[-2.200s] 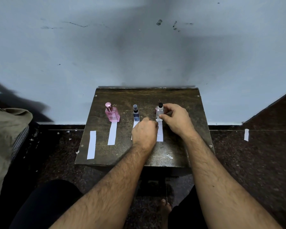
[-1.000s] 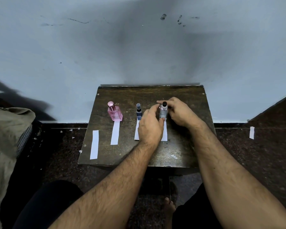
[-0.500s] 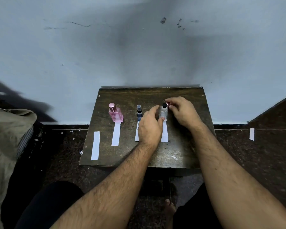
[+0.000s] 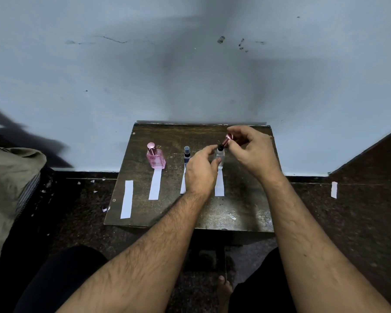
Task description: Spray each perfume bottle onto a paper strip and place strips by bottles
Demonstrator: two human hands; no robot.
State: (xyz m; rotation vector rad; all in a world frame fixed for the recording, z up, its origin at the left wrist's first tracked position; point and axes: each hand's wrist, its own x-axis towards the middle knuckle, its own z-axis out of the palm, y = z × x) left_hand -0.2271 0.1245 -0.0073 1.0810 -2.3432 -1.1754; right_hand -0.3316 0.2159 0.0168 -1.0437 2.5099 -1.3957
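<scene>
Right hand is pinched around a small shiny pink cap, held just above the clear glass perfume bottle, which is gripped by the left hand on the dark wooden table, right behind a white paper strip.

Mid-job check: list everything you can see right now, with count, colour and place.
table: one, dark wood, against the wall
pink bottle: one, capped, far left of row
blue bottle: one, small, middle
clear bottle: one, right of row, uncapped
pink cap: one, above the clear bottle
paper strips: four on table, white
loose strip: one, white, floor right
cloth bag: one, olive, left
left hand: steadies clear bottle
right hand: pinches pink cap
</scene>
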